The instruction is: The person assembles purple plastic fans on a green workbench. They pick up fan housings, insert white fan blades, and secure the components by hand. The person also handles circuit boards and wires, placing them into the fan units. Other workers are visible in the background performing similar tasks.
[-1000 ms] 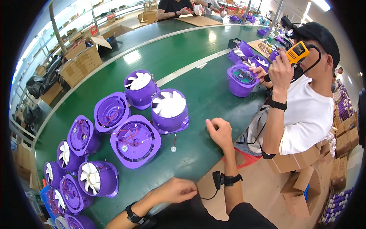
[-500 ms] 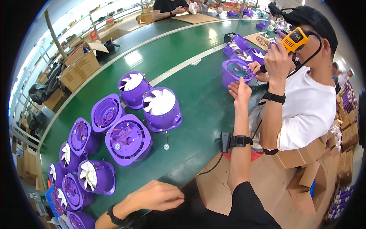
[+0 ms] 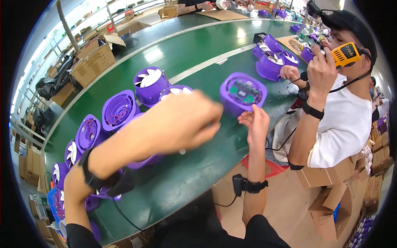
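A purple fan housing point(image 3: 242, 108) with a green circuit board point(image 3: 244, 93) in its upturned face sits at the centre right. My right hand point(image 3: 255, 120) grips its near edge, thumb on the rim and fingers against the side. My left hand point(image 3: 192, 118) is raised over the table, just left of that housing and apart from it; motion smears its fingers. Below my left forearm, several purple housings are partly hidden. To the left stand a fan with white blades point(image 3: 149, 80) and an open housing with red wires point(image 3: 120, 110).
Beside me on the right, a person in a white top holds a yellow tool point(image 3: 346, 56). More purple fans point(image 3: 271, 64) stand near that person on the green table point(image 3: 198, 169). Cardboard boxes point(image 3: 94, 64) line the far left; another person works across the table.
My right hand has brought the circuit-board housing leftward, away from the neighbouring person, whose hand has let go of it. My left hand has risen from the table edge toward it.
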Demonstrator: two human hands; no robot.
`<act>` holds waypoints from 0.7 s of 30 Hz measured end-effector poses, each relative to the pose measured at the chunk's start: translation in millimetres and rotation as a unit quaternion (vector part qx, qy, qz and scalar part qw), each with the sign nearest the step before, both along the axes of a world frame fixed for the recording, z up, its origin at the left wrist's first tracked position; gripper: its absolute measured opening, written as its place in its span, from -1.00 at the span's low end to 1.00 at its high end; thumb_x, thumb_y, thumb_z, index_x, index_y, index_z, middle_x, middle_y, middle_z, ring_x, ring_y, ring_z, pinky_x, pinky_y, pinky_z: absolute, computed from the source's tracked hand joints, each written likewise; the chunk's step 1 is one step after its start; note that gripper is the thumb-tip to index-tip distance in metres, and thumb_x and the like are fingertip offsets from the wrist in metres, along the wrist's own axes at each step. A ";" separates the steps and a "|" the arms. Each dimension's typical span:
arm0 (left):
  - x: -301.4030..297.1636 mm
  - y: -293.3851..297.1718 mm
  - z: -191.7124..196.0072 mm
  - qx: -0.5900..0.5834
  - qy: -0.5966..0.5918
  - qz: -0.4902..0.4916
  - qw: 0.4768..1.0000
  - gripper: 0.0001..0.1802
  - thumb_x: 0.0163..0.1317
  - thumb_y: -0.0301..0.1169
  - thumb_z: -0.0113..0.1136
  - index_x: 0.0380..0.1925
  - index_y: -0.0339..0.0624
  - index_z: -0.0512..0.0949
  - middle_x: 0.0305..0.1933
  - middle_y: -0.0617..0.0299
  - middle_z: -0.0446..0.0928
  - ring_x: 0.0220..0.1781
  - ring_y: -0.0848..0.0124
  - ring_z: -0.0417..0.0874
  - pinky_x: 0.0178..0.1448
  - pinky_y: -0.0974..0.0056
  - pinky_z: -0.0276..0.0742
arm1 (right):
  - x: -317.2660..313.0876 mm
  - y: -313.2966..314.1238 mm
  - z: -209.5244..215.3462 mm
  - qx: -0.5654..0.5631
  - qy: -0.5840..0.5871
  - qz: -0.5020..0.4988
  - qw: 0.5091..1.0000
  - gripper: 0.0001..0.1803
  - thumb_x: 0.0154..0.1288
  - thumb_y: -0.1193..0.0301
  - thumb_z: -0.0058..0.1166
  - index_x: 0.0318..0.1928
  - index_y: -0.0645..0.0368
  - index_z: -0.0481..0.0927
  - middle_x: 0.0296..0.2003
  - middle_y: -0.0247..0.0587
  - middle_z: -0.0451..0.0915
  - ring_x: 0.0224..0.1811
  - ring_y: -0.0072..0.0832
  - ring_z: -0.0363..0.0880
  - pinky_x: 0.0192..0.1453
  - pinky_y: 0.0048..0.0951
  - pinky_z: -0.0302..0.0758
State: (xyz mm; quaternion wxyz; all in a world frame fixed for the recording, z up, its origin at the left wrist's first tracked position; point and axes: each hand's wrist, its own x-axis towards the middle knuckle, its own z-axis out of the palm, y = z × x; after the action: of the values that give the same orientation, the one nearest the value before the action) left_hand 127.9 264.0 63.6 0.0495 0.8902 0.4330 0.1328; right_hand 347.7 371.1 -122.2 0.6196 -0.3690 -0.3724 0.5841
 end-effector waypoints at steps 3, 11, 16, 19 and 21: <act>12.6 81.7 -30.0 0.124 0.031 -0.059 0.990 -0.69 0.18 -0.34 0.36 -0.10 -0.21 0.59 -0.22 0.01 0.65 -0.13 -0.01 0.68 -0.08 -0.01 0.62 | -23.3 -27.9 -3.0 0.018 -0.017 0.016 1.000 -0.66 0.59 0.31 -0.07 -0.29 0.32 0.55 -0.58 -0.16 0.59 -0.56 -0.38 0.66 -0.50 -0.44 0.60; 36.0 129.2 -52.6 -0.090 0.187 -0.111 0.972 -0.05 -0.09 -0.43 0.53 0.39 -0.05 0.32 0.19 0.05 0.57 0.24 0.04 0.57 0.25 0.03 0.56 | -29.0 -52.1 -4.1 0.037 -0.012 0.048 0.998 -0.66 0.61 0.35 -0.08 -0.34 0.29 0.51 -0.64 -0.24 0.53 -0.63 -0.45 0.62 -0.58 -0.51 0.52; 47.9 123.9 -39.1 -0.082 0.262 -0.120 0.954 0.07 -0.17 -0.47 0.56 0.43 -0.12 0.24 0.21 0.05 0.56 0.28 0.07 0.54 0.31 0.05 0.51 | -33.3 -57.5 -4.8 0.023 -0.003 0.071 0.997 -0.65 0.60 0.34 -0.07 -0.38 0.29 0.49 -0.66 -0.24 0.51 -0.65 -0.42 0.61 -0.59 -0.48 0.53; 40.1 126.8 -43.3 -0.113 0.211 -0.130 0.962 0.05 -0.15 -0.46 0.53 0.43 -0.15 0.23 0.19 0.00 0.55 0.29 0.04 0.52 0.35 0.05 0.48 | -29.6 -58.5 0.5 0.014 -0.014 0.081 0.997 -0.65 0.60 0.34 -0.06 -0.38 0.29 0.49 -0.67 -0.24 0.50 -0.66 -0.41 0.62 -0.59 -0.47 0.54; 27.5 128.6 -51.6 -0.148 0.138 -0.125 0.971 0.02 -0.13 -0.45 0.52 0.41 -0.15 0.24 0.18 -0.02 0.55 0.29 0.02 0.51 0.35 0.04 0.47 | -28.5 -60.6 0.8 0.012 -0.013 0.093 0.996 -0.65 0.59 0.34 -0.05 -0.39 0.28 0.49 -0.67 -0.24 0.50 -0.65 -0.40 0.63 -0.60 -0.47 0.54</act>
State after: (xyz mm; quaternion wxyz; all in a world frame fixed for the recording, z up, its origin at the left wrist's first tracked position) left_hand 155.3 392.5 12.0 0.1366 0.9298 0.3357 -0.0640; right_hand 319.2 310.5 -121.4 0.5622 -0.3334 -0.4201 0.6295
